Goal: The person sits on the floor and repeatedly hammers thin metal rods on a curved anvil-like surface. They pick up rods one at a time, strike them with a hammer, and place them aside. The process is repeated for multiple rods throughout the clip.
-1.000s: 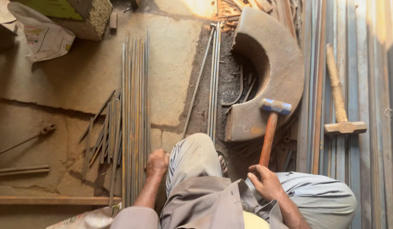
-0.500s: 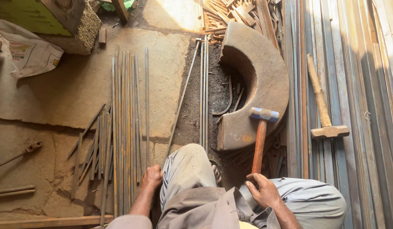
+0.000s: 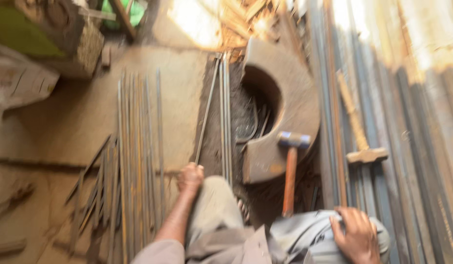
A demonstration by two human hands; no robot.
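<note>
My left hand (image 3: 190, 177) is closed around the near end of a thin metal rod (image 3: 207, 112), which lies slanted on the ground and runs away from me. My right hand (image 3: 356, 234) rests with spread fingers on my right knee and holds nothing. A hammer (image 3: 290, 166) with a blue head and orange handle stands just left of that hand, its head against a heavy curved metal block (image 3: 294, 98). The view is blurred.
A bundle of long rusty rods (image 3: 138, 146) lies left of my left arm, with short scraps (image 3: 97, 190) beside it. A second hammer (image 3: 365, 155) with a wooden handle lies on long steel bars (image 3: 417, 161) at the right. A sack (image 3: 21, 83) sits far left.
My right hand let go of the hammer handle and moved right onto my knee. My left hand shifted from the rod bundle to the single slanted rod and closed on it.
</note>
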